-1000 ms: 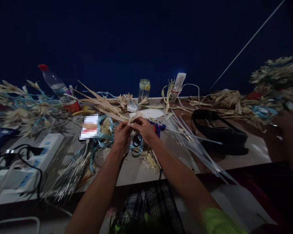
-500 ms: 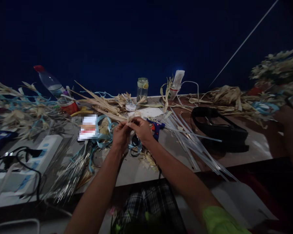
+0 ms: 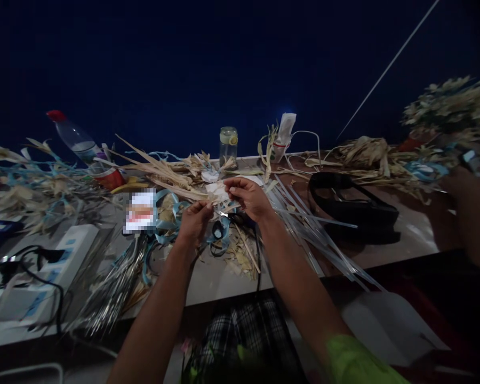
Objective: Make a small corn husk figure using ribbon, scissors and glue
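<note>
My left hand [image 3: 195, 220] is closed in a pinch over the middle of the table, at the tip of a spread of dried corn husk strips [image 3: 160, 168]. What sits between its fingertips is small and pale, and I cannot make it out. A little higher and to the right, my right hand [image 3: 248, 198] has thumb and fingers drawn together; anything in them is too small to name. Below the gap between the hands lies a shiny metal piece [image 3: 224, 214]. Blue ribbon [image 3: 177, 205] curls left of my left hand, and husk scraps [image 3: 242, 256] lie below my right hand.
Clear plastic strips [image 3: 312, 224] and a black strap-like object [image 3: 354, 210] lie to the right. A power strip [image 3: 66, 266] and metal wires [image 3: 116, 290] are on the left. Behind stand a lidded jar [image 3: 228, 146] and a tilted bottle [image 3: 76, 137]. Another person's hand [image 3: 470, 186] is far right.
My hands, together before, have come apart; the right one moved right and up. The shiny metal piece now shows between them, and the blue glue gun is mostly covered by my right hand.
</note>
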Tool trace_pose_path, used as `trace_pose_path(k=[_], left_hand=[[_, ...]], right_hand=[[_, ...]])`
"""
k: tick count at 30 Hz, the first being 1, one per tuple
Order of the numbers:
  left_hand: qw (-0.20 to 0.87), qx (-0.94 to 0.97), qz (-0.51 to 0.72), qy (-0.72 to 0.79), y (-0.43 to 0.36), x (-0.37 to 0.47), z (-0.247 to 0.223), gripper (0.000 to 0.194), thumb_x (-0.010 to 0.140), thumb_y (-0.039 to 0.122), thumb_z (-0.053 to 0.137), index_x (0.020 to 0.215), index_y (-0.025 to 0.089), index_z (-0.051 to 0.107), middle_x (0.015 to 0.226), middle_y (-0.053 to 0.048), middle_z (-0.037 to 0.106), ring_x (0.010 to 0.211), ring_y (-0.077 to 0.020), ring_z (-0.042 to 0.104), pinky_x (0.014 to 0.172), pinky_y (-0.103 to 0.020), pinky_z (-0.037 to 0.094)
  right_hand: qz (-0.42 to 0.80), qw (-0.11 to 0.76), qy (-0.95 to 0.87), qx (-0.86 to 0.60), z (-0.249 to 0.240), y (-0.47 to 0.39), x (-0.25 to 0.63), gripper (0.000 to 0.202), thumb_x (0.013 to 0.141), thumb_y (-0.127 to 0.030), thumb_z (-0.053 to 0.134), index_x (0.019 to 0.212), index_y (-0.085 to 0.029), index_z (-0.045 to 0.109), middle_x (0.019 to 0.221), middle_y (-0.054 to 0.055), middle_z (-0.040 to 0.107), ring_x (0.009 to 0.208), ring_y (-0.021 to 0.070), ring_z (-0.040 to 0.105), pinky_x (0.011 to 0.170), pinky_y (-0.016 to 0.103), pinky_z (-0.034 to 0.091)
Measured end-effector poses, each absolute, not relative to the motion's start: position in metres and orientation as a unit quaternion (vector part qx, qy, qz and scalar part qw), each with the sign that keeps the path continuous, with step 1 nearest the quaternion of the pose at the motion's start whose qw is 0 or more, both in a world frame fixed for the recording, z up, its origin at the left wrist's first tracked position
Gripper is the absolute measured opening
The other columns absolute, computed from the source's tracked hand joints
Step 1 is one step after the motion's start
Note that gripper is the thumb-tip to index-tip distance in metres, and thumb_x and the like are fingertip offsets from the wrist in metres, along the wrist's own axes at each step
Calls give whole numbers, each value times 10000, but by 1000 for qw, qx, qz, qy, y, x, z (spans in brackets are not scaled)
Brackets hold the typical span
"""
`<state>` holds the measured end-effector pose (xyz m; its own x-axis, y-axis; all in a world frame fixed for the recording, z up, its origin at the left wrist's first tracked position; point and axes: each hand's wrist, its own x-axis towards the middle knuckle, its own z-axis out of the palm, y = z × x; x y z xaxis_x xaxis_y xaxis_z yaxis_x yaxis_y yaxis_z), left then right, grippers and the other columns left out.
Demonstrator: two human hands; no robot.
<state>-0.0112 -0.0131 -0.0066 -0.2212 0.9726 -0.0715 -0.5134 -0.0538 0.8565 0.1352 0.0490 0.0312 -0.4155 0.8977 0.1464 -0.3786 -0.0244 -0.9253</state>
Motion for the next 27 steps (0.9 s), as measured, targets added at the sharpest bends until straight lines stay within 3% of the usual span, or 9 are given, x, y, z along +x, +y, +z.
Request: trace_pose_path(k=[7,12,18,23,27], left_hand=[[505,356,627,473,-12,-15,-14,206,573,287,745,654,135,632,540,24,524,485,-53,419,486,-191,314],[481,357,615,512,-11,-17,-13,225,563,305,747,672,142,637,546,28,524,471,-53,400,467,-193,291],[462,380,612,517,-10,-17,-14,199,579,285,738,664,136,638,543,20,527,490,-66,407,478,-199,293],[459,399,598,522,-12,-16,-12,202,569,290,739,652,137,637,544,21,531,482,-60,392,475,-198,284],[489,405,578,513,-14,-16,-9,216,571,310,740,663,144,636,546,22,532,474,-61,394,459,-194,288]], right_hand=[[519,432,-673,-302,37,47,141,187,697,-337,612,802,-185,641,740,-3,596,672,109,491,651,249,390],[327,395,-794,-327,31,48,140,96,677,-270,622,718,-187,647,767,13,573,743,139,490,725,281,375],[209,369,-832,-358,28,46,137,108,724,-178,540,718,-177,648,812,51,586,831,179,502,807,322,358],[227,388,-813,-370,30,47,138,103,714,-183,548,675,-177,644,793,41,588,815,170,503,789,310,363],[420,397,-726,-373,31,51,143,131,683,-242,591,579,-166,612,607,-6,558,625,121,484,617,256,370]])
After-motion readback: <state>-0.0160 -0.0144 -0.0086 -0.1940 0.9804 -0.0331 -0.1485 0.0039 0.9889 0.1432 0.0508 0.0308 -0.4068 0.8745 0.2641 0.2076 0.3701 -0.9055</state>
